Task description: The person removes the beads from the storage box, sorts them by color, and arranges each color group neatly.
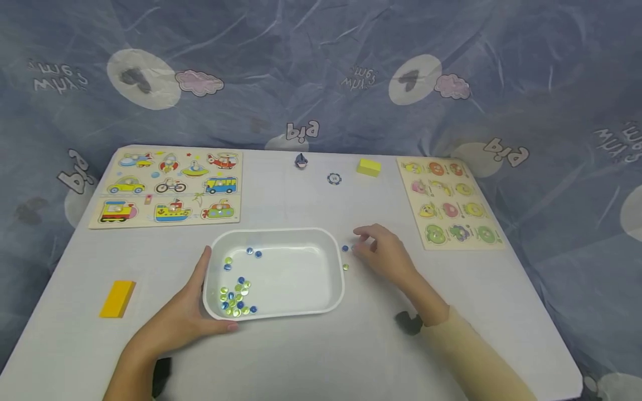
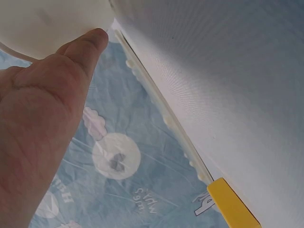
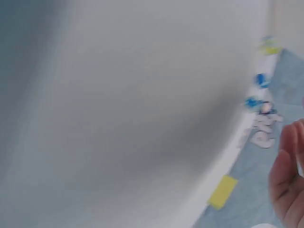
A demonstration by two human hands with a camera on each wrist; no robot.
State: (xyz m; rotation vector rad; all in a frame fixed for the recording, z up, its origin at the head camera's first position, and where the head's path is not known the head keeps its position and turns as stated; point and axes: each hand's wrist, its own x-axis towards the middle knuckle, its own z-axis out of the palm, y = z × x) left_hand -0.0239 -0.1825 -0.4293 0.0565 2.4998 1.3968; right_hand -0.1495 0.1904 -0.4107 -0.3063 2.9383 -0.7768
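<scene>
My left hand (image 1: 183,312) holds the left end of a white plastic tray (image 1: 296,314), thumb along the near rim and fingers at the left side. In the left wrist view those fingers (image 2: 78,59) lie against the tray's outer wall. Inside the tray, several blue and yellow-green glass beads (image 1: 238,288) cluster at the left. Just past its right end, my right hand (image 1: 383,253) hovers with bent fingers and thumb apart. Close by its fingertips are a blue bead (image 1: 345,248), a second blue bead (image 3: 252,102) partly hidden in the head view, and a yellow-green bead (image 1: 346,267).
A vehicle puzzle board (image 1: 150,220) lies at the back left and a fruit puzzle board (image 1: 441,200) at the right. Between them are a small dark blue figure (image 1: 301,161), a poker chip (image 1: 334,179) and a yellow block (image 1: 369,167). An orange-yellow block (image 1: 117,299) lies left.
</scene>
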